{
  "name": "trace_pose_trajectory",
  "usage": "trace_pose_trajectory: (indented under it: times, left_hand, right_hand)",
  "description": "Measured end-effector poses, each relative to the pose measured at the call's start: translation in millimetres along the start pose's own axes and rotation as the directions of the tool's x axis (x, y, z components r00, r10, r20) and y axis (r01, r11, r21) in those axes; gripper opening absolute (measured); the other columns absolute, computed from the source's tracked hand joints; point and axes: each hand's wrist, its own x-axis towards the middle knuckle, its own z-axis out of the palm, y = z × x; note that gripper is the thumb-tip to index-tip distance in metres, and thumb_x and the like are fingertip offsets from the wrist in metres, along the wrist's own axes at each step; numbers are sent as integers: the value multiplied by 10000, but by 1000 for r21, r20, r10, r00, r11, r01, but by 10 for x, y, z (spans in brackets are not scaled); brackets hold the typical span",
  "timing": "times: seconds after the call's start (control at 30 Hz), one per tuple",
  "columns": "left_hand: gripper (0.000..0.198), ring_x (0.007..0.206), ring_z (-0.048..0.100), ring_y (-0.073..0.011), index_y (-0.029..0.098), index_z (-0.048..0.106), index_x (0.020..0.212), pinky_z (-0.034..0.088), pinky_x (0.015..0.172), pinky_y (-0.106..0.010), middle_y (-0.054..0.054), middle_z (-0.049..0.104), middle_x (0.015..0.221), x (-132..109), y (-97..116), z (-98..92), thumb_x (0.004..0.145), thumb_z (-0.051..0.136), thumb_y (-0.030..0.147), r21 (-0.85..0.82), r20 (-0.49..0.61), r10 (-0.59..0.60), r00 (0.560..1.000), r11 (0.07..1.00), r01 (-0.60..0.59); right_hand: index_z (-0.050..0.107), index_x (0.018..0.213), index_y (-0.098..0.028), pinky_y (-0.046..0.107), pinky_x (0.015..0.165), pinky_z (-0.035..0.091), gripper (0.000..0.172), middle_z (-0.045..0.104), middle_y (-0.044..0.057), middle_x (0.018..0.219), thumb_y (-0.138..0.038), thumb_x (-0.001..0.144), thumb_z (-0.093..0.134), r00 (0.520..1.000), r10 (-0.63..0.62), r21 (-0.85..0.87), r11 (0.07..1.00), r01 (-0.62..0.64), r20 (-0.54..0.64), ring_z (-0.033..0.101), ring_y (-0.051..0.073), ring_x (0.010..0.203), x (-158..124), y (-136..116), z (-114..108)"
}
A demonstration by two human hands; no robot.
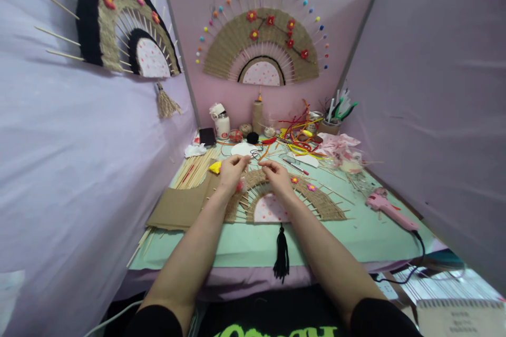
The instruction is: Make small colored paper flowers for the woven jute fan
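Note:
Both hands are raised over the upper edge of a woven fan (330,205) lying on the table. My left hand (234,169) is closed in a pinch, its fingertips pointing right. Facing it, a small gap away, my right hand (275,175) pinches too. Whatever the fingertips hold is too small to make out. The fan has thin sticks, a dotted white half-circle (269,209) at its base, and a pink flower (312,187) on its right side. A black tassel (281,254) hangs below it. My forearms hide parts of the fan.
Cardboard (177,208) and wooden sticks (193,168) lie left. A pink glue gun (391,210) rests right, its cord running off the edge. Behind are a black yarn ball (252,138), coloured pipe cleaners (294,134) and a white bottle (222,124). Finished fans (225,45) hang on the partitions.

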Motion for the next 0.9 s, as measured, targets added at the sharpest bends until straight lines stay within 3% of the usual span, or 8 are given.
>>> trace_pose_trajectory:
  times: [0.07, 0.2, 0.3, 0.43, 0.57, 0.73, 0.9]
  left_hand:
    - [355, 578, 498, -92, 141, 661, 697, 415, 611, -247, 14, 575, 593, 15, -19, -6, 731, 639, 494, -113, 16, -54, 998, 992, 56]
    - [385, 702, 605, -115, 135, 688, 880, 470, 746, -291, -41, 687, 785, 23, -9, 13, 621, 759, 410, -338, 52, -115, 992, 933, 126]
    - [380, 776, 636, -145, 136, 689, 851, 469, 796, -311, -54, 705, 830, 6, 31, 29, 546, 816, 324, -329, 50, -91, 995, 939, 102]
    - [316, 636, 558, -99, 153, 652, 718, 425, 640, -233, 22, 632, 660, -6, 42, 32, 476, 837, 239, -246, -28, -52, 998, 968, 43]
    - [259, 540, 472, -70, 156, 619, 655, 354, 546, -206, 48, 560, 574, 13, -10, 15, 551, 815, 290, -211, -50, -25, 998, 977, 14]
    - [340, 552, 525, -73, 130, 658, 675, 403, 583, -210, 1, 610, 587, 43, -52, 6, 649, 761, 453, -383, -4, -114, 993, 918, 104]
    - [351, 656, 616, -92, 121, 687, 875, 459, 691, -234, -47, 707, 749, 30, 2, 11, 605, 813, 307, -493, 66, -166, 984, 852, 177]
  right_hand:
    - [699, 880, -199, 272, 586, 409, 286, 577, -9, 666, -344, 692, 540, 1000, -14, -9, 1000, 14, -9, 480, 139, 592, 3, 1, -2]
    - [703, 871, -197, 284, 620, 431, 273, 611, 4, 710, -336, 698, 545, 998, -53, -17, 998, 53, -19, 507, 148, 638, 7, 0, -8]
    - [705, 861, -197, 289, 643, 442, 262, 626, 8, 734, -335, 705, 547, 996, -89, -22, 996, 89, -26, 521, 153, 668, 11, 3, -9]
    - [707, 850, -196, 285, 653, 445, 249, 622, 10, 732, -318, 711, 540, 993, -116, -31, 993, 115, -30, 530, 156, 690, 12, 6, -6]
    - [711, 849, -201, 281, 657, 444, 242, 616, 9, 721, -301, 719, 533, 989, -139, -54, 989, 137, -39, 538, 159, 708, 3, 7, -7]
    - [717, 851, -204, 286, 672, 445, 245, 618, 8, 726, -293, 720, 530, 984, -171, -87, 982, 167, -42, 547, 165, 729, 1, 15, -8]
    - [718, 845, -206, 300, 701, 447, 239, 633, 18, 766, -291, 729, 528, 979, -197, -95, 977, 192, -44, 555, 171, 752, -4, 7, -9]
